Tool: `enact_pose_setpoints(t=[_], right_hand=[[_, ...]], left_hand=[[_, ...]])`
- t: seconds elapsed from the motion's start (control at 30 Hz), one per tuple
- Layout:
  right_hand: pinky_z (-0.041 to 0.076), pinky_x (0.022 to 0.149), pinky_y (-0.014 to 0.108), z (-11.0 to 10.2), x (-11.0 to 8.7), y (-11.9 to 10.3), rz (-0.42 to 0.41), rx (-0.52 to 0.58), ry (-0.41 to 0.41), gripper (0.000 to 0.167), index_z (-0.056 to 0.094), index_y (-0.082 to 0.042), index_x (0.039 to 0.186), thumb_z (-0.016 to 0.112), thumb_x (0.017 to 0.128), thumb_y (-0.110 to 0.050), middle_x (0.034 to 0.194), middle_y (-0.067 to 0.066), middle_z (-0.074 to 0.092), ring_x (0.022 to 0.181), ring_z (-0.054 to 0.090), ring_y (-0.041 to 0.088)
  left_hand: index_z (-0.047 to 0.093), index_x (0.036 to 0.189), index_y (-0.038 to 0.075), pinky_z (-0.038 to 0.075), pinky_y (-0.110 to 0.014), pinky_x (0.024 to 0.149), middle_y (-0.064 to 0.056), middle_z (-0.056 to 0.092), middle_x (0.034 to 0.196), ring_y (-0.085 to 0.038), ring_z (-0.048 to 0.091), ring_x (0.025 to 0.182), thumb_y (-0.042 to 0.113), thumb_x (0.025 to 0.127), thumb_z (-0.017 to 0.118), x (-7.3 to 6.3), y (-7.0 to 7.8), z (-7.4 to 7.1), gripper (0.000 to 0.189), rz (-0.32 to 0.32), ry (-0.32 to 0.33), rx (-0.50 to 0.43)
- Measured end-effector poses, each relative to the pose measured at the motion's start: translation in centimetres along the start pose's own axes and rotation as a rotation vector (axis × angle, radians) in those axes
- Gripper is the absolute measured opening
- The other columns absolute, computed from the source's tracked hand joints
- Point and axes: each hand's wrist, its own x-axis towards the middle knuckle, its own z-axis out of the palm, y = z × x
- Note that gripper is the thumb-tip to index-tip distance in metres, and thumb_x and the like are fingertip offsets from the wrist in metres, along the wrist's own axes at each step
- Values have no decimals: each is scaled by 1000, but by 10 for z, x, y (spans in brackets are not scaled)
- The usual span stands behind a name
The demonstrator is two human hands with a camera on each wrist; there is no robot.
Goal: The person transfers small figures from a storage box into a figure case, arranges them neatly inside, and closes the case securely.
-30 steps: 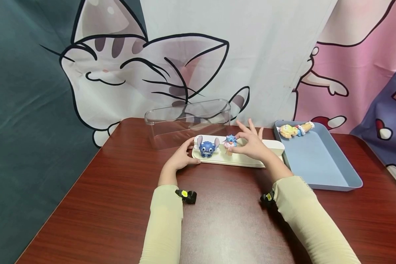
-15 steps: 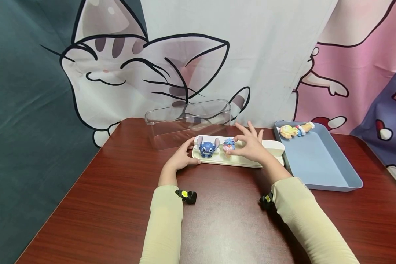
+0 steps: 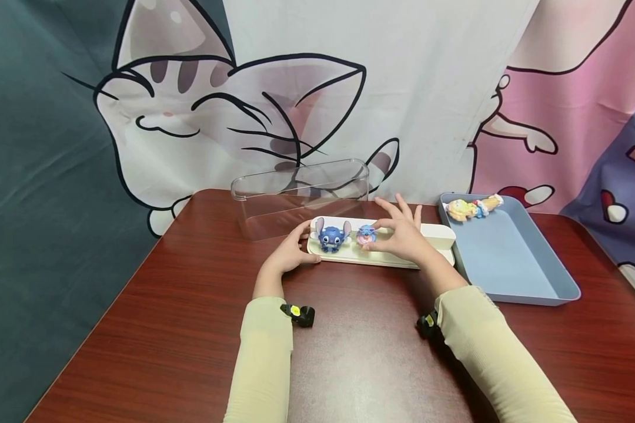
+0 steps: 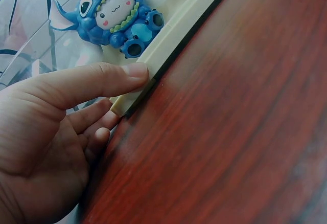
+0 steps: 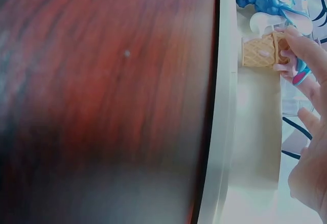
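A cream display base (image 3: pixel 390 257) with a raised back step lies across the table. At its left end sits a blue big-eared figurine (image 3: pixel 330 238), its pale face showing in the left wrist view. My left hand (image 3: pixel 287 254) grips that end of the base, thumb (image 4: pixel 115 80) on the front edge and fingers behind. My right hand (image 3: pixel 404 237) pinches a small blue-and-pink figurine (image 3: pixel 366 234) between thumb and index finger, other fingers raised. In the right wrist view its waffle-cone bottom (image 5: pixel 259 51) is over the base, beside the big-eared figurine; fingers hide part of its top.
Behind the base stands a clear plastic cover (image 3: pixel 259 220). To the right, a blue-grey tray (image 3: pixel 513 258) holds yellow and tan figurines (image 3: pixel 461 210) at its back edge. A cartoon-print curtain (image 3: pixel 428 88) hangs behind the dark red table (image 3: pixel 190 329).
My right hand has lowered the cone figurine slightly and shifted it a little left, nearer the big-eared figurine. The left hand keeps its place on the base.
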Motion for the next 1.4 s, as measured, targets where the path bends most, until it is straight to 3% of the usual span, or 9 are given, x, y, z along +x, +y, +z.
enact_pose_setpoints(t=[0.37,0.57,0.8,0.97,1.13,1.4], right_hand=[[-14,101,60,2,0,-1,-8,24,-6,40,70,-14,82,85,59,-42,143,5,37,138,6,33],[-5,104,59,4,0,0,29,45,-31,41,63,-14,82,85,61,-40,136,7,41,133,17,35],[12,102,54,4,1,2,42,75,-55,43,61,-15,89,84,62,-40,124,7,45,121,28,34],[12,102,53,1,1,0,58,101,-68,42,61,-14,91,85,63,-35,124,8,45,122,26,34],[11,103,53,1,2,-1,74,110,-73,39,61,-13,89,84,64,-32,126,8,44,124,24,34],[13,102,53,2,2,-3,78,113,-67,38,61,-12,89,84,64,-31,124,8,46,122,27,34]], left_hand=[[26,145,13,32,-39,101,-12,39,137,-24,38,122,3,68,80,-1,2,0,95,8,8,9],[27,145,13,32,-41,101,-12,39,137,-25,38,122,3,68,80,0,3,0,94,20,6,1],[23,145,3,30,-44,102,-20,36,138,-32,35,124,-2,73,74,-19,35,-4,89,20,-26,0],[23,145,2,29,-46,103,-21,35,139,-33,34,125,-3,73,73,-21,41,-4,88,6,-25,-5],[24,145,4,30,-45,103,-20,34,139,-33,34,125,-4,72,74,-19,39,-4,89,-6,-31,-7],[23,147,11,29,-44,103,-16,34,141,-29,34,126,2,70,79,-1,4,-1,95,-2,-14,-5]])
